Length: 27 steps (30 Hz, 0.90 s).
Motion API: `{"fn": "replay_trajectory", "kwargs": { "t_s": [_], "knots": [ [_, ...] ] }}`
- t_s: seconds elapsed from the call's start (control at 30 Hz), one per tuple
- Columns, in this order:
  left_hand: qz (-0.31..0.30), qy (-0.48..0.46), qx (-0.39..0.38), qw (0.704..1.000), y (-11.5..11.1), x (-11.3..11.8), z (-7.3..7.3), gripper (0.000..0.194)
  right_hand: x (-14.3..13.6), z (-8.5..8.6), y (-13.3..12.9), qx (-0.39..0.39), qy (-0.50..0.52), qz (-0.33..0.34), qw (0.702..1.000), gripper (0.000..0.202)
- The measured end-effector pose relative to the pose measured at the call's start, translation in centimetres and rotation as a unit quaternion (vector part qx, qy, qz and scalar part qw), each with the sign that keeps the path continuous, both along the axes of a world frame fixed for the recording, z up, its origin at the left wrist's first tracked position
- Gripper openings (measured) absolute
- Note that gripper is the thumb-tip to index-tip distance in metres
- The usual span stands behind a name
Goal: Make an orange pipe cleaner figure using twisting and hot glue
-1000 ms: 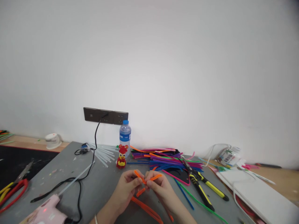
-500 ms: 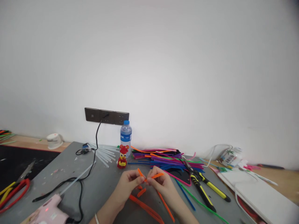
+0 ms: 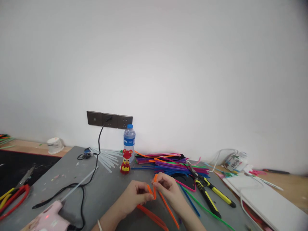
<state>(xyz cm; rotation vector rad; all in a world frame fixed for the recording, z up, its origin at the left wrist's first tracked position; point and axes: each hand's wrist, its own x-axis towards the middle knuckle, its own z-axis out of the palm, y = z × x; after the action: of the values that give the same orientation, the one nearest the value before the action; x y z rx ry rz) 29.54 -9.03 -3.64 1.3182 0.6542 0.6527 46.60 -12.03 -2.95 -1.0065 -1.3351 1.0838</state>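
Between my hands is an orange pipe cleaner point(image 3: 154, 193) bent into a narrow V. My left hand point(image 3: 138, 195) pinches it near its lower bend, while my right hand point(image 3: 166, 185) grips its upper end between thumb and fingertips. More orange pipe cleaners point(image 3: 154, 217) lie on the grey table just below my hands, one of them running under my right wrist. A small red and yellow figure point(image 3: 125, 163) with googly eyes stands beyond my left hand, in front of a water bottle point(image 3: 129, 138).
A pile of coloured pipe cleaners point(image 3: 166, 163) lies by the wall. Yellow-black pliers point(image 3: 209, 192) rest at the right, near a white board point(image 3: 264, 195). To the left are a pink glue gun point(image 3: 49, 218), its black cord point(image 3: 81, 200), and red-handled scissors point(image 3: 20, 199).
My right hand has risen slightly and turned, and the orange pipe cleaner has gone from a crossed shape to a narrow V. My left hand has shifted a little lower and right.
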Motion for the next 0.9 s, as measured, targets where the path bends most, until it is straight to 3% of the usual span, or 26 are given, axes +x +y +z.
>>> {"fn": "replay_trajectory", "kwargs": {
  "t_s": [0.17,0.43,0.63,0.77,0.9],
  "knots": [
    [-0.024,0.020,0.003,1.000,-0.1,0.0,-0.1,0.035,-0.4,-0.1,-0.2,-0.038,0.018,0.054,0.998,0.034],
    [-0.072,0.042,-0.013,0.996,-0.1,-0.6,-0.2,0.032,-0.6,-0.1,-0.5,-0.007,0.041,0.126,0.991,0.031],
    [-0.131,0.020,-0.034,0.991,-0.1,-1.2,-0.1,0.022,-1.0,0.3,-0.8,-0.057,0.084,0.153,0.983,0.028],
    [-0.113,0.044,-0.016,0.992,-0.1,-1.0,-0.2,0.027,-0.9,0.1,-0.4,-0.085,0.093,0.117,0.985,0.026],
    [-0.054,0.079,0.057,0.994,0.2,-0.4,-0.4,0.037,-0.5,-0.2,0.3,-0.072,0.078,0.020,0.994,0.028]
  ]
}}
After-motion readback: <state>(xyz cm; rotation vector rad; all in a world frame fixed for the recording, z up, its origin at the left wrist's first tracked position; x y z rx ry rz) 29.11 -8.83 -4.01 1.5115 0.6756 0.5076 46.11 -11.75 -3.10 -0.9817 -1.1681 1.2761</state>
